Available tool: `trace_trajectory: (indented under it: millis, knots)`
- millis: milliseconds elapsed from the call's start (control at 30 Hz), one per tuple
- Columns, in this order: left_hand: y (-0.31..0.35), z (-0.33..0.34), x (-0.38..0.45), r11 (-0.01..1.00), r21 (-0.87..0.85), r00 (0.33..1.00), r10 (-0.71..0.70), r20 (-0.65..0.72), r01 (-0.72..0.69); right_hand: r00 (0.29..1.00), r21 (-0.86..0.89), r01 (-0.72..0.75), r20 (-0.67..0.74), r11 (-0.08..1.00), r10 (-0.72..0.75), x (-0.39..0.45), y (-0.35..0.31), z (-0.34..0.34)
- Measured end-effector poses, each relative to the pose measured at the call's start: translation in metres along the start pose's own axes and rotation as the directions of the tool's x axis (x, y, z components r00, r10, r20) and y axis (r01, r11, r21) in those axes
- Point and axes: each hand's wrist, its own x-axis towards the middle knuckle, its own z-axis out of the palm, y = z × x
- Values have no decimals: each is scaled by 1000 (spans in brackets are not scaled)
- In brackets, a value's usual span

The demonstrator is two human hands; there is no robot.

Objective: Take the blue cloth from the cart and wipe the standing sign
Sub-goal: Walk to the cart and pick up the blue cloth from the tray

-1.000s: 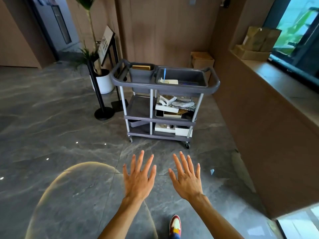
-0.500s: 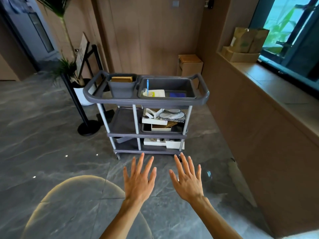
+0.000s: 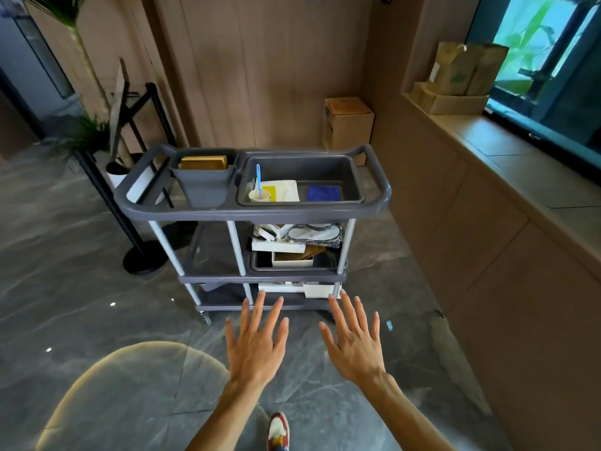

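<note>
Head view: we hold the left hand (image 3: 255, 345) and right hand (image 3: 354, 341) empty, fingers spread, near the cart (image 3: 253, 211). The blue cloth (image 3: 324, 193) lies in the top tray's right end. Reach with the right hand over the rim, pinching the cloth clear of the cup (image 3: 259, 195). The standing sign (image 3: 117, 105) waits far left.

Bin: I see a grey bin (image 3: 202, 185) with a tan block (image 3: 203, 162) lying in its top.
Cup: paper cup (image 3: 259, 195) with a blue stick (image 3: 258, 180) upright in it, touching a white sheet (image 3: 286, 189).
Floor: cardboard box (image 3: 348, 125) against the wood wall; black post base (image 3: 144, 261); white plant pot (image 3: 117, 172).
Ledge: paper bag (image 3: 466, 69) on flat boxes (image 3: 450, 100) beside the window.
Shoe: red-and-white shoe (image 3: 278, 431) at bottom edge.
</note>
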Motion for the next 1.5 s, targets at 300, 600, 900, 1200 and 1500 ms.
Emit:
trace_trajectory:
  millis: [300, 600, 900, 1200, 1500]
  knots:
    - [-4, 13, 126, 997, -5, 997, 76, 24, -76, 999, 17, -28, -41, 999, 29, 121, -3, -8]
    - [-9, 5, 250, 988, -3, 987, 153, 54, -153, 990, 26, -120, -70, 992, 122, 233, -23, -23]
    - [-2, 6, 333, 977, -45, 977, 208, 42, -206, 981, 15, -157, -111, 987, 158, 305, -17, -30]
    - [22, 21, 412, 982, -32, 981, 190, 31, -189, 989, -18, -111, -97, 994, 109, 391, 5, -44]
    - [67, 46, 499, 993, -8, 993, 114, 24, -114, 997, 16, -44, -69, 999, 45, 493, 51, -56]
